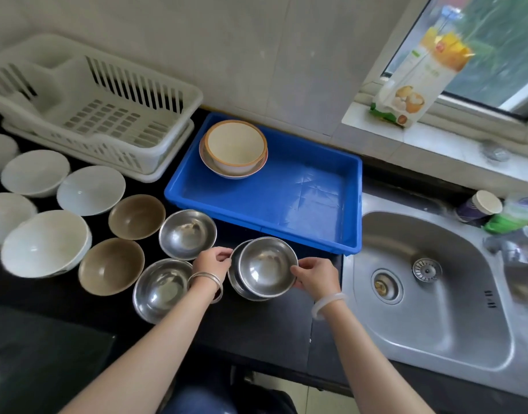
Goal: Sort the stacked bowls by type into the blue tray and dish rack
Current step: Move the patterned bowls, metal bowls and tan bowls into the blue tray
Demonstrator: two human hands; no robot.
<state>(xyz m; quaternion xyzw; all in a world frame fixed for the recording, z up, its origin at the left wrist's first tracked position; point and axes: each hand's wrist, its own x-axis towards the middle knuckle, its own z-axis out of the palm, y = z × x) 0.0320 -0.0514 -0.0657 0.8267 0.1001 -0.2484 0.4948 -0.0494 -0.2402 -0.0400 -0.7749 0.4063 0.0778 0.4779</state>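
Note:
A steel bowl (267, 265) is held at its rim by both hands, my left hand (212, 259) on its left edge and my right hand (315, 276) on its right edge. It sits tilted on top of another steel bowl (236, 283) on the black counter. Two more steel bowls (186, 234) (161, 289) stand to the left. The blue tray (286, 204) holds a cream bowl with an orange rim (236, 147) nested in a wider one. The white dish rack (107, 115) at the back left has nothing in it.
Two brown bowls (136, 216) (111, 265) and several white bowls (45, 243) stand on the counter at the left. A steel sink (430, 282) lies to the right. A carton (418, 76) stands on the window sill, cups (477, 207) behind the sink.

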